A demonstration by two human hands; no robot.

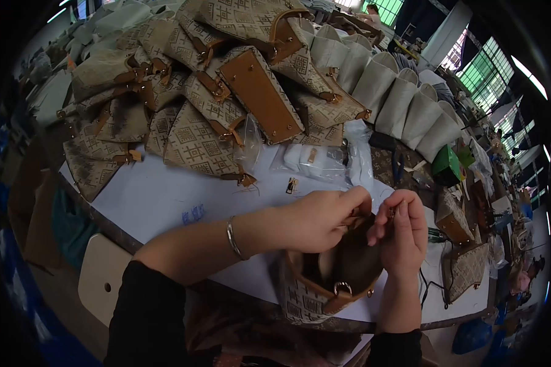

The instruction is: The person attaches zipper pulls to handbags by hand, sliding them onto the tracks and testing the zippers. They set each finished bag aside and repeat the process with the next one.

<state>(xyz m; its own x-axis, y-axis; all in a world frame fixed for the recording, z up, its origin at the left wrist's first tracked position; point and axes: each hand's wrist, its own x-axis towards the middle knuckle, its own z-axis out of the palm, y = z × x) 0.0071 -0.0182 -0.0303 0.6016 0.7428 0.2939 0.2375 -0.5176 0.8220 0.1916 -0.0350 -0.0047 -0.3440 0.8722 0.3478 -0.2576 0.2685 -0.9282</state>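
A beige, brown-patterned fabric bag with tan trim [306, 303] is standing mouth-up at the near edge of the worktop [131, 205], directly below both hands. The left hand [327, 221] is curling its fingers inward above the bag's opening; whether it is gripping anything is not showing. The right hand [405, 229] is pinching a small, shiny, metallic-looking piece [392, 213] between thumb and fingers.

The step is apparently involving fine fitting work, so good handling is probably depending on holding the piece right at the fingertips, bracing the wrists and keeping the soft rim from folding. Working over the open mouth is risking a drop inside.

The pale-covered worktop is carrying a small gold-coloured metal clasp [292, 185], blue pen-like marks [193, 214] and a clear plastic packet with white contents [315, 160]. Behind, a heap of similar patterned bags [196, 137] is leaning together, while a row of off-white, open-topped fabric shells [404, 104] is curving off rightward. A cream seat with a round hole [101, 275] is standing at the left, and green-tinted windows [493, 61] are lighting the room's far side
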